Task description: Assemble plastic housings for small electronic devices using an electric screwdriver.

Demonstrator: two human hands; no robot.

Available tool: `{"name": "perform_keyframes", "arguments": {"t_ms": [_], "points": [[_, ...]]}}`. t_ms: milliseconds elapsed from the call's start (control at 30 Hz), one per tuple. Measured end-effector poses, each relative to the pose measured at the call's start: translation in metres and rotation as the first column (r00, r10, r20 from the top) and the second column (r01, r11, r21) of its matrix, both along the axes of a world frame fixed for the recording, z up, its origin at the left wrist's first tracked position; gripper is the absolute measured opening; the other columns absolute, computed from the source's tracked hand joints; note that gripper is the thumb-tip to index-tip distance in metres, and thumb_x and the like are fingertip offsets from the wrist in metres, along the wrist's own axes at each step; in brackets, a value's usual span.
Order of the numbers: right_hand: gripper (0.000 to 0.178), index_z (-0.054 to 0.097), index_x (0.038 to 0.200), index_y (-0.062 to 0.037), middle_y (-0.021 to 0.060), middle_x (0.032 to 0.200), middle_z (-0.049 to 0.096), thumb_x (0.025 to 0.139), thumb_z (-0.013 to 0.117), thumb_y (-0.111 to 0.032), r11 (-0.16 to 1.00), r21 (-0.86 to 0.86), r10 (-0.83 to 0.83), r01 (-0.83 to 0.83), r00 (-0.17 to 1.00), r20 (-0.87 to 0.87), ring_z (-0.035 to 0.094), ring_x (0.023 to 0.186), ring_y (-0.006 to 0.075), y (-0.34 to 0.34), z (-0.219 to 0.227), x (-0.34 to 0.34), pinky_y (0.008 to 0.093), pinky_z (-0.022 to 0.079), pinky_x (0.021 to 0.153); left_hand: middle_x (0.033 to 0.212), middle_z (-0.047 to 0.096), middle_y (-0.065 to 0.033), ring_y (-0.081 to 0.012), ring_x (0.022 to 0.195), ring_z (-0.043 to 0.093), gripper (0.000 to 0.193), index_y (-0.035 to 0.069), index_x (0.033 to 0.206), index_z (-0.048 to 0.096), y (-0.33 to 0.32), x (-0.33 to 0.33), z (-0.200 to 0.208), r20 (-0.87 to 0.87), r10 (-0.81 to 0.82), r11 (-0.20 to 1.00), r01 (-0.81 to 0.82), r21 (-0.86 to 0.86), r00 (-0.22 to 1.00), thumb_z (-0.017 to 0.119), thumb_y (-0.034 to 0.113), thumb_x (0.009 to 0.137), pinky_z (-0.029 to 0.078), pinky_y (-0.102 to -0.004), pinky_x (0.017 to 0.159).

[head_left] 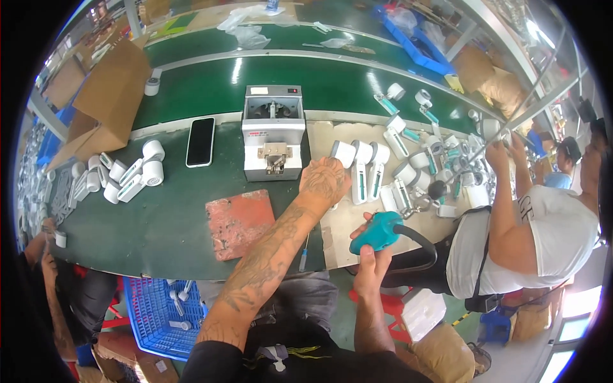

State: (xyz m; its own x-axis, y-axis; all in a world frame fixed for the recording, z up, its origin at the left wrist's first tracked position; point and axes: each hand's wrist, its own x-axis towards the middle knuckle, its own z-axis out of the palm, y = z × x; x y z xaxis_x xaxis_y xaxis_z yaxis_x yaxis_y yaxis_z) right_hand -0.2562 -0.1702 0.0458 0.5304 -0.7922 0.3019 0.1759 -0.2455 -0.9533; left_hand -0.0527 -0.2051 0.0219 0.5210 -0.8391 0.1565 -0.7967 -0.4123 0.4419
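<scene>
My left hand [324, 179] is stretched forward across the bench, its fingers closed at the near end of a row of white round-headed devices. It covers the handle of the leftmost white device [343, 152] and appears to grip it. Two more white devices [360, 172] with teal strips lie just right of it. Nearer to me, my right hand [369, 265] is wrapped around a teal corded hand tool [379, 232]; a thick black cable curves away from its right end. The tool's exact kind cannot be made out.
A grey machine [273, 137] stands ahead, with a phone [200, 142] to its left. A worn red plate [239, 223] and a screwdriver [304, 256] lie nearer. White devices [152, 165] pile up on both sides. A blue basket [159, 319] sits below; co-workers flank me.
</scene>
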Motion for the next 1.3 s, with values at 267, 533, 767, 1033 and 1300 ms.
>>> {"name": "perform_keyframes", "arguments": {"t_ms": [267, 533, 767, 1033, 1300], "points": [[0.046, 0.056, 0.127, 0.0045, 0.0158, 0.129, 0.060, 0.098, 0.062, -0.031, 0.987, 0.031, 0.157, -0.157, 0.987, -0.024, 0.060, 0.098, 0.0189, 0.006, 0.000, 0.021, 0.0350, 0.049, 0.087, 0.094, 0.066, -0.0157, -0.0357, 0.089, 0.067, 0.030, 0.001, 0.100, 0.064, 0.130, -0.001, 0.051, 0.000, 0.014, 0.948, -0.013, -0.319, 1.000, 0.071, 0.025, 0.084, 0.056, -0.0458, 0.075], [0.069, 0.047, 0.135, 0.0090, 0.0165, 0.101, 0.063, 0.101, 0.054, -0.051, 0.969, 0.080, 0.229, -0.234, 0.971, 0.076, 0.062, 0.093, 0.0241, 0.017, 0.017, 0.051, 0.0382, 0.049, 0.083, 0.103, 0.064, -0.0108, -0.0336, 0.099, 0.064, 0.029, 0.005, 0.109, 0.069, 0.207, 0.025, 0.016, 0.181, -0.014, 0.949, 0.070, -0.308, 0.983, 0.076, 0.023, 0.087, 0.054, -0.0457, 0.083], [0.072, 0.056, 0.117, 0.0027, 0.0089, 0.079, 0.052, 0.098, 0.052, -0.067, 0.889, 0.262, 0.273, -0.376, 0.894, 0.356, 0.049, 0.069, 0.0216, 0.016, 0.045, 0.086, 0.0366, 0.041, 0.067, 0.101, 0.064, -0.0097, -0.0295, 0.100, 0.063, 0.024, 0.004, 0.101, 0.069, 0.220, 0.024, 0.004, 0.097, -0.050, 0.928, 0.082, -0.364, 0.994, 0.073, 0.025, 0.089, 0.052, -0.0444, 0.093], [0.069, 0.057, 0.117, 0.0089, 0.0071, 0.072, 0.054, 0.101, 0.055, -0.058, 0.976, -0.059, 0.216, -0.208, 0.942, 0.257, 0.055, 0.067, 0.0187, -0.001, 0.065, 0.199, 0.0343, 0.049, 0.064, 0.103, 0.066, -0.0079, -0.0289, 0.102, 0.063, 0.029, 0.008, 0.109, 0.072, 0.210, 0.061, 0.017, -0.048, -0.164, 0.956, 0.147, -0.253, 0.985, 0.072, 0.031, 0.090, 0.052, -0.0429, 0.090], [0.043, 0.057, 0.103, 0.0011, 0.0074, 0.070, 0.056, 0.106, 0.055, -0.042, 0.936, -0.236, 0.313, -0.262, 0.925, 0.216, 0.059, 0.063, 0.0188, -0.012, 0.035, 0.237, 0.0316, 0.049, 0.062, 0.109, 0.068, -0.0049, -0.0264, 0.101, 0.063, 0.038, 0.010, 0.114, 0.072, 0.212, 0.048, 0.008, 0.100, -0.096, 0.933, 0.125, -0.339, 0.990, 0.075, 0.036, 0.087, 0.051, -0.0420, 0.090]]}}
